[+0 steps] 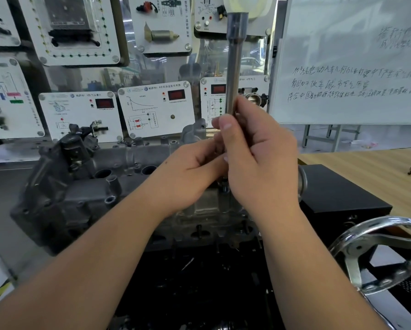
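Note:
A long steel socket tool (234,65) stands upright above a grey engine cylinder head (80,177). My right hand (259,163) grips the tool's lower shaft, fingers and thumb curled round it. My left hand (190,172) is beside it on the left, its curled fingertips against the shaft just below the right thumb. The tool's lower end is hidden behind both hands, over the cylinder head's right part.
A training board with white sensor panels (155,108) stands behind the engine. A whiteboard with handwriting (352,75) is at the right. A chrome handwheel (378,253) sits at the lower right, beside a black box (337,189) and a wooden table (371,167).

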A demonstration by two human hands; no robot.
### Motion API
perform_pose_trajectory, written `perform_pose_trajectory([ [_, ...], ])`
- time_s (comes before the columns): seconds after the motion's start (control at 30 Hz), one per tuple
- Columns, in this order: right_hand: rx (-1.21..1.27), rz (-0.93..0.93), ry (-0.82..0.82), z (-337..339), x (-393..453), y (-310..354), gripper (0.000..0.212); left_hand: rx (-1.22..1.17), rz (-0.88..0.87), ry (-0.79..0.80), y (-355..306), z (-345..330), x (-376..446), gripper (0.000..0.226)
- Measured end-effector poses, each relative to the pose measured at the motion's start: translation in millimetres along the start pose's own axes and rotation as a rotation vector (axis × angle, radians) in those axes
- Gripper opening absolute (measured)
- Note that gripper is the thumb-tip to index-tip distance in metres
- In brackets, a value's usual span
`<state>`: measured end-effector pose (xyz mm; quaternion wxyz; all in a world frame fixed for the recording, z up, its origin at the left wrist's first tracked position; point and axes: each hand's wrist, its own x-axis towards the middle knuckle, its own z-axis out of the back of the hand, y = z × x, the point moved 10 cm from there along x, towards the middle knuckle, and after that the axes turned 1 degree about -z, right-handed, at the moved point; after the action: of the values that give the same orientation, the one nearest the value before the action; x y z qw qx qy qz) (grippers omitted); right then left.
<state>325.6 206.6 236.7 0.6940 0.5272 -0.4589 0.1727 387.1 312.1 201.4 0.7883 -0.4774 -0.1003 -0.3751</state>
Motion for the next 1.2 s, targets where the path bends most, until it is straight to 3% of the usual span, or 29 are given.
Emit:
perform_pose_trajectory([
  [0.13, 0.042, 0.012, -0.003, 0.0, -0.8, 1.7, 0.044, -0.003, -0.007, 0.003, -1.2, 0.8, -0.5, 0.041],
  [0.27, 0.015, 0.052, -0.010, 1.8, 0.3, 4.8, 0.016, 0.039, -0.019, -0.032, -1.5, 1.5, 0.4, 0.031],
  [0.33, -0.025, 0.065, -0.027, 4.3, 0.7, 5.5, 0.012, 0.035, 0.000, -0.041, 0.9, 0.8, 1.2, 0.034],
  [0.57, 0.047, 0.031, -0.015, 3.7, 0.8, 2.2, 0.037, 0.045, -0.028, -0.016, -3.2, 2.3, -0.4, 0.039],
  [0.73, 0.019, 0.069, -0.009, 2.5, 0.4, 4.8, 0.019, 0.008, -0.024, -0.020, 1.2, -0.1, 1.7, 0.041],
  [0.93, 0.007, 0.033, 0.015, -1.3, -0.7, 0.4, 0.032, -0.010, -0.033, -0.009, -2.8, 0.9, 0.5, 0.026],
  [1.03, 0.051, 0.003, 0.003, -0.6, -0.4, -1.8, 0.042, 0.024, -0.030, 0.001, -3.4, 0.0, -0.1, 0.035],
  [1.2, -0.013, 0.020, -0.016, 3.2, 1.2, -0.2, 0.028, 0.077, -0.021, -0.001, -1.0, -0.9, 2.2, 0.036],
])
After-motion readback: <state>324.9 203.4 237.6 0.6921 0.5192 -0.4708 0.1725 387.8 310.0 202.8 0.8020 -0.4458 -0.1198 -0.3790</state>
